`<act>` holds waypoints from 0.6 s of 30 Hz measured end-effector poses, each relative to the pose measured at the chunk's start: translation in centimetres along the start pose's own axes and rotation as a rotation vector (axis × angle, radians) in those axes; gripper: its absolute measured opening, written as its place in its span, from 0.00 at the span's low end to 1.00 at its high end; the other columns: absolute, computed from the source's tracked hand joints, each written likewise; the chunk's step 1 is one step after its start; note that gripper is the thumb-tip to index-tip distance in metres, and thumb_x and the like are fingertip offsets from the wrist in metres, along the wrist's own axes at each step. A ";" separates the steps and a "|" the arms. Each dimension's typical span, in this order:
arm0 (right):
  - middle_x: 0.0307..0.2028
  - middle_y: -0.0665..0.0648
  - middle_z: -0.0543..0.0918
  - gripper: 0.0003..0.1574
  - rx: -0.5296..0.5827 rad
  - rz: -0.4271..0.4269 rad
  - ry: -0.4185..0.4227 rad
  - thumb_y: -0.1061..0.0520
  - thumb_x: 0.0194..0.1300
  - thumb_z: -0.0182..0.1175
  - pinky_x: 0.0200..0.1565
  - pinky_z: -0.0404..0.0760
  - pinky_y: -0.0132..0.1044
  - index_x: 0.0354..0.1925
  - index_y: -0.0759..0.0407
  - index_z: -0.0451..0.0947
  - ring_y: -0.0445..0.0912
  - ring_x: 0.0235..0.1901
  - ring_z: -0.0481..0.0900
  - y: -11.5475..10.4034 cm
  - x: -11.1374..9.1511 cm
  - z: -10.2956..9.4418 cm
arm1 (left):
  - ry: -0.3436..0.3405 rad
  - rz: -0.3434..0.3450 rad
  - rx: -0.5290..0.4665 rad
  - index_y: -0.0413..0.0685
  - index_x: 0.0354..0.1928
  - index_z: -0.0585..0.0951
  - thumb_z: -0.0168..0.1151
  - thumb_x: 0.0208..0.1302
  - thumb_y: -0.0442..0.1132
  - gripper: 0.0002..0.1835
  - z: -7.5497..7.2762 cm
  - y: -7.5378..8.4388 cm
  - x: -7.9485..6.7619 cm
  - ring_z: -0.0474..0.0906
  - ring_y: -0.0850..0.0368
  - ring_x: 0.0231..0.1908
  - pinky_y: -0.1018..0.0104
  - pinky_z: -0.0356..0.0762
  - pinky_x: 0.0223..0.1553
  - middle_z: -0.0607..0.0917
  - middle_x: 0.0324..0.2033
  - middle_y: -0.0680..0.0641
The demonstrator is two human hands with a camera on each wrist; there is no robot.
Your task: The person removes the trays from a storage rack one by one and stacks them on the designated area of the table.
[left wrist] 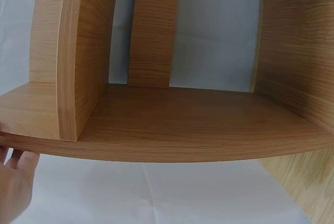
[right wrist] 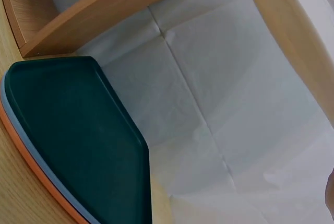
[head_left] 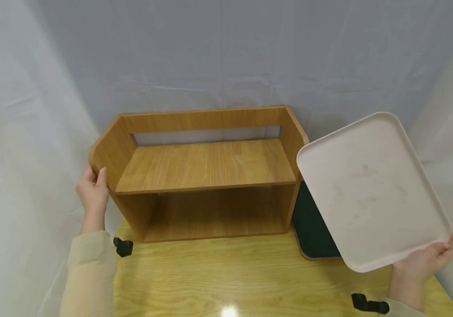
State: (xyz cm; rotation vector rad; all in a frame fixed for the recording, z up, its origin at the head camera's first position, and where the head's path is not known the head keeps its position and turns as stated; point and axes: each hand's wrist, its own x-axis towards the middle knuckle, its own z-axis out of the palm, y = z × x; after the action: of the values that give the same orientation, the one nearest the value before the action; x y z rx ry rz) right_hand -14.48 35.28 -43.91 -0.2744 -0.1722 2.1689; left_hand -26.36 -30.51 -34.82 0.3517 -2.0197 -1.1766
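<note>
A two-level wooden desk shelf (head_left: pixel 210 165) stands at the back of the table. My left hand (head_left: pixel 93 191) grips the front edge of its left side panel, and in the left wrist view the fingers (left wrist: pixel 25 162) are at that panel's edge. To the right of the shelf, my right hand (head_left: pixel 426 259) holds a pale pinkish-beige tray (head_left: pixel 373 189) by its lower right corner. The tray is raised and tilted, its inner face toward the head camera. Only a sliver of the right hand (right wrist: pixel 330 195) appears in the right wrist view.
A dark green tray (right wrist: pixel 78 135) lies on top of a blue tray (right wrist: pixel 39 158) and an orange tray (right wrist: pixel 31 161), right of the shelf. They rest on the light wooden table (head_left: pixel 218 277). Pale sheeting (head_left: pixel 226 53) hangs behind and at both sides.
</note>
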 end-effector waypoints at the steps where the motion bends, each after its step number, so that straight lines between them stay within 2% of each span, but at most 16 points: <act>1: 0.54 0.47 0.65 0.22 0.017 0.002 0.004 0.52 0.67 0.31 0.48 0.71 0.41 0.58 0.44 0.59 0.46 0.51 0.69 -0.1 0.1 -0.1 | 0.002 0.001 -0.003 0.35 0.40 0.76 0.53 0.61 0.39 0.12 0.0 0.0 0.0 0.67 0.69 0.27 0.81 0.65 0.28 0.76 0.27 0.59; 8: 0.54 0.45 0.66 0.23 0.023 -0.061 0.052 0.53 0.67 0.32 0.50 0.69 0.38 0.58 0.46 0.60 0.43 0.49 0.69 -0.5 0.7 -0.3 | 0.015 0.015 -0.007 0.34 0.37 0.74 0.53 0.61 0.38 0.11 0.0 0.0 0.1 0.66 0.69 0.25 0.80 0.63 0.26 0.72 0.22 0.64; 16: 0.53 0.48 0.67 0.22 0.061 -0.048 0.059 0.53 0.68 0.30 0.49 0.70 0.42 0.58 0.44 0.59 0.47 0.50 0.70 -0.7 0.7 -0.8 | 0.009 0.005 -0.008 0.34 0.37 0.74 0.53 0.61 0.38 0.11 0.0 0.2 0.0 0.66 0.68 0.26 0.80 0.63 0.27 0.72 0.22 0.64; 18: 0.54 0.45 0.65 0.22 0.017 -0.055 0.078 0.54 0.69 0.31 0.49 0.70 0.39 0.58 0.44 0.60 0.43 0.50 0.69 -0.6 0.7 -1.0 | 0.007 0.008 -0.001 0.35 0.36 0.74 0.53 0.61 0.39 0.11 -0.1 0.2 0.0 0.65 0.69 0.25 0.80 0.63 0.26 0.71 0.21 0.65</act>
State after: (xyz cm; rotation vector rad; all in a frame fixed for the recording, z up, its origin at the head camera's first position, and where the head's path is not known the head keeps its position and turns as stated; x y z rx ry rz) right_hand -14.15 36.23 -44.80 -0.3396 -0.1157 2.1002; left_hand -26.25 -30.44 -34.65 0.3464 -2.0125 -1.1691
